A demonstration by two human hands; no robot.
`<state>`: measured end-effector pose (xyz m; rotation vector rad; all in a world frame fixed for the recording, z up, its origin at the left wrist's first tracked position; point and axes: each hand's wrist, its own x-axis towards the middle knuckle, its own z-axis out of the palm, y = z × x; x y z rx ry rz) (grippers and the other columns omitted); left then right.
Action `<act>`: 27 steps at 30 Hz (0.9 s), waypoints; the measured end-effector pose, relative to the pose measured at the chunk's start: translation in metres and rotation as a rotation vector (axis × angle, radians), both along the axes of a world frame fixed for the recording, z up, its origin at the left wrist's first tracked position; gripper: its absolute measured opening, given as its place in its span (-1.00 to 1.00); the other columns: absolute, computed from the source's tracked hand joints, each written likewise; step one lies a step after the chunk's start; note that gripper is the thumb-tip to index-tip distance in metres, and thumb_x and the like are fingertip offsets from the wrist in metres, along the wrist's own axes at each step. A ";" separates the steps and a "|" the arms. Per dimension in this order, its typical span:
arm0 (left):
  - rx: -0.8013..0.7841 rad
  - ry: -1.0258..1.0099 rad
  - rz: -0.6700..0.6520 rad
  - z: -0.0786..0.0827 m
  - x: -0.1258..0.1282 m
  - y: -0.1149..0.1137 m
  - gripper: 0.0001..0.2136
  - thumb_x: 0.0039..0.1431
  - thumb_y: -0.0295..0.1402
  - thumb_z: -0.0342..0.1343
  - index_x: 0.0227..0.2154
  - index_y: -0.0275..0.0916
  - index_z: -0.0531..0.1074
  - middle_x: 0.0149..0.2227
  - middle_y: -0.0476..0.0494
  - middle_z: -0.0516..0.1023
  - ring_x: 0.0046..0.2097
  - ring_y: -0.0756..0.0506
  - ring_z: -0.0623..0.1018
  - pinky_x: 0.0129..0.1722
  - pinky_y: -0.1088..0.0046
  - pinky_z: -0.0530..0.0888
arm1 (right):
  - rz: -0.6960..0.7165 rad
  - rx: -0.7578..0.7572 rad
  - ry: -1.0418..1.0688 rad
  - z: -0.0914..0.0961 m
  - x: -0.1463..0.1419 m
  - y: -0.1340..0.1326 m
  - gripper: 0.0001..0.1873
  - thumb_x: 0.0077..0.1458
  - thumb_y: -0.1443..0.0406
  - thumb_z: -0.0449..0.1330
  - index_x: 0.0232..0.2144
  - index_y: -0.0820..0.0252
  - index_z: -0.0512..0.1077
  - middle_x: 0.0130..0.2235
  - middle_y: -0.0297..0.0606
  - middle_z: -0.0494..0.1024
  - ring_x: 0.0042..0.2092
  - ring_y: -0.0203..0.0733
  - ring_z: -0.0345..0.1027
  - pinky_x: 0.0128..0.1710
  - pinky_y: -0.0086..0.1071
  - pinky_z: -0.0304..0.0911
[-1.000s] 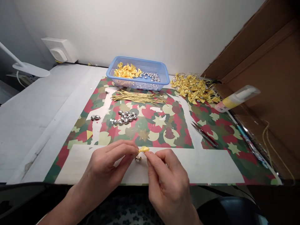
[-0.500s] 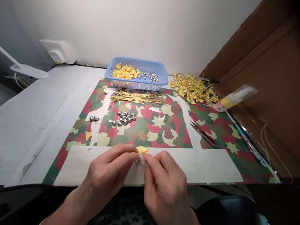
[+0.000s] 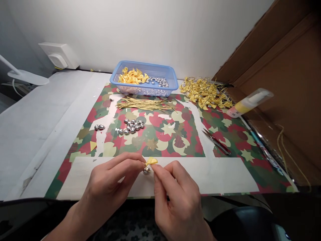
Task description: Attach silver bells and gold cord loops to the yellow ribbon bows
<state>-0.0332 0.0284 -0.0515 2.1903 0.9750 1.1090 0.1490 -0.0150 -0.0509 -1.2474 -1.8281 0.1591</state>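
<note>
Ribbon bow (image 3: pixel 151 161), one and yellow, is held between my two hands, above the single strip of white paper (image 3: pixel 200 177) along the near edge. The fingers of my left hand (image 3: pixel 110 179) are pinched together at its left side; those of my right hand (image 3: pixel 179 192) are closed at its lower right, though just how they grip is partly hidden. Right below the bow I see one silver bead (image 3: pixel 146 170); I cannot tell whether it hangs or rests on the paper.

Past my hands, on the one patterned sheet (image 3: pixel 190 147) that covers this part of the tabletop (image 3: pixel 60 100), lies a cluster of loose beads (image 3: pixel 132 127), about a dozen, touching too closely for me to count surely. Two more, a pair (image 3: pixel 99 127), lie to its left, and one yellow scrap (image 3: pixel 93 145) nearer me. To the right is one pair of scissors (image 3: pixel 217 142).

Behind the cluster runs one bundle of yellow stems (image 3: pixel 144 103), too tangled to count. Farther back stands one blue basket (image 3: pixel 173 75) with two heaps: yellow bows (image 3: pixel 132 76) and silver beads (image 3: pixel 160 82). Right of it is one pile of bows with stems (image 3: pixel 204 92), past counting, and one bottle (image 3: pixel 244 107) leaning.
</note>
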 end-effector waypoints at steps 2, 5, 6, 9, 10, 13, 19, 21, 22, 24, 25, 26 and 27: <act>0.024 -0.004 -0.005 -0.001 0.000 0.000 -0.72 0.26 -0.74 0.10 -0.16 -0.22 0.48 -0.17 -0.10 0.62 -0.22 0.03 0.66 -0.20 0.65 0.58 | 0.000 -0.002 -0.004 0.001 0.000 0.000 -0.67 0.20 0.61 0.11 -0.02 0.41 0.47 -0.42 -0.28 0.29 -0.42 -0.23 0.23 -0.51 -0.37 0.19; 0.043 0.006 -0.003 -0.001 -0.001 -0.001 -0.72 0.25 -0.75 0.10 -0.16 -0.25 0.49 -0.16 -0.12 0.62 -0.20 0.03 0.66 -0.18 0.67 0.58 | 0.001 0.002 -0.006 0.001 0.000 0.000 -0.68 0.19 0.62 0.11 -0.04 0.42 0.48 -0.42 -0.28 0.28 -0.42 -0.24 0.21 -0.51 -0.37 0.19; 0.055 0.009 0.000 -0.001 -0.001 -0.002 -0.72 0.25 -0.75 0.10 -0.16 -0.26 0.49 -0.15 -0.13 0.62 -0.20 0.03 0.66 -0.16 0.67 0.57 | 0.000 0.000 -0.005 0.001 0.000 0.000 -0.68 0.19 0.62 0.11 -0.04 0.41 0.48 -0.42 -0.28 0.28 -0.42 -0.24 0.21 -0.50 -0.37 0.18; 0.125 0.024 0.003 -0.001 0.001 -0.003 -0.72 0.23 -0.77 0.11 -0.14 -0.31 0.50 -0.12 -0.15 0.60 -0.16 0.04 0.65 -0.09 0.69 0.56 | 0.001 -0.014 -0.005 -0.001 0.000 -0.001 -0.67 0.19 0.61 0.11 -0.03 0.40 0.48 -0.41 -0.28 0.28 -0.41 -0.23 0.21 -0.49 -0.36 0.18; 0.153 0.026 0.005 -0.001 0.002 -0.003 -0.73 0.23 -0.78 0.12 -0.14 -0.32 0.51 -0.11 -0.16 0.59 -0.15 0.04 0.64 -0.07 0.68 0.55 | 0.001 -0.015 -0.007 -0.001 0.000 -0.001 -0.67 0.19 0.61 0.10 -0.04 0.40 0.48 -0.41 -0.28 0.28 -0.41 -0.23 0.20 -0.49 -0.36 0.18; 0.214 0.019 -0.007 0.000 0.004 -0.003 -0.75 0.24 -0.77 0.12 -0.14 -0.36 0.51 -0.11 -0.19 0.57 -0.14 0.02 0.61 -0.05 0.65 0.55 | -0.005 -0.016 -0.013 -0.001 0.000 -0.001 -0.70 0.19 0.62 0.10 -0.09 0.41 0.50 -0.42 -0.30 0.25 -0.42 -0.24 0.18 -0.50 -0.37 0.15; 0.210 -0.003 -0.045 -0.001 0.006 -0.004 -0.79 0.28 -0.75 0.11 -0.13 -0.39 0.50 -0.12 -0.22 0.55 -0.14 -0.02 0.58 -0.09 0.57 0.56 | -0.039 -0.048 0.001 0.001 -0.001 -0.001 -0.78 0.22 0.58 0.10 -0.22 0.37 0.53 -0.44 -0.33 0.18 -0.47 -0.27 0.11 -0.52 -0.36 0.08; 0.222 -0.005 -0.061 -0.002 0.006 -0.004 -0.79 0.29 -0.74 0.11 -0.13 -0.39 0.50 -0.12 -0.23 0.55 -0.13 -0.04 0.58 -0.09 0.54 0.57 | -0.054 -0.043 -0.002 0.001 -0.003 -0.001 -0.78 0.22 0.57 0.10 -0.26 0.35 0.52 -0.45 -0.34 0.18 -0.48 -0.28 0.10 -0.54 -0.36 0.07; 0.231 -0.006 -0.068 -0.002 0.006 -0.004 -0.80 0.29 -0.74 0.10 -0.13 -0.39 0.50 -0.12 -0.24 0.55 -0.12 -0.05 0.58 -0.09 0.53 0.57 | -0.063 -0.043 -0.007 0.002 -0.004 -0.001 -0.78 0.22 0.57 0.09 -0.27 0.34 0.52 -0.45 -0.34 0.18 -0.49 -0.27 0.10 -0.54 -0.36 0.08; 0.246 -0.013 -0.076 -0.002 0.006 -0.004 -0.79 0.30 -0.75 0.09 -0.13 -0.40 0.50 -0.12 -0.25 0.56 -0.11 -0.06 0.58 -0.08 0.51 0.58 | -0.082 -0.051 -0.020 0.002 -0.005 -0.001 -0.78 0.23 0.56 0.09 -0.27 0.34 0.52 -0.46 -0.33 0.21 -0.49 -0.27 0.12 -0.53 -0.36 0.10; 0.249 -0.011 -0.076 -0.002 0.006 -0.004 -0.79 0.30 -0.75 0.08 -0.14 -0.40 0.50 -0.12 -0.25 0.56 -0.11 -0.06 0.58 -0.08 0.50 0.58 | -0.090 -0.054 -0.024 0.002 -0.006 -0.001 -0.78 0.24 0.55 0.08 -0.27 0.34 0.52 -0.46 -0.32 0.22 -0.49 -0.26 0.13 -0.53 -0.36 0.12; 0.250 -0.007 -0.076 -0.002 0.006 -0.003 -0.79 0.30 -0.75 0.08 -0.14 -0.40 0.50 -0.12 -0.25 0.56 -0.11 -0.06 0.58 -0.08 0.49 0.59 | -0.094 -0.059 -0.030 0.002 -0.006 -0.002 -0.78 0.24 0.55 0.08 -0.27 0.34 0.53 -0.46 -0.31 0.24 -0.49 -0.26 0.15 -0.52 -0.36 0.13; 0.251 -0.004 -0.074 -0.003 0.006 -0.003 -0.79 0.30 -0.75 0.08 -0.14 -0.40 0.50 -0.13 -0.26 0.56 -0.11 -0.07 0.59 -0.08 0.49 0.59 | -0.096 -0.063 -0.034 0.002 -0.007 -0.002 -0.78 0.24 0.55 0.08 -0.27 0.34 0.53 -0.45 -0.30 0.26 -0.49 -0.25 0.17 -0.52 -0.36 0.14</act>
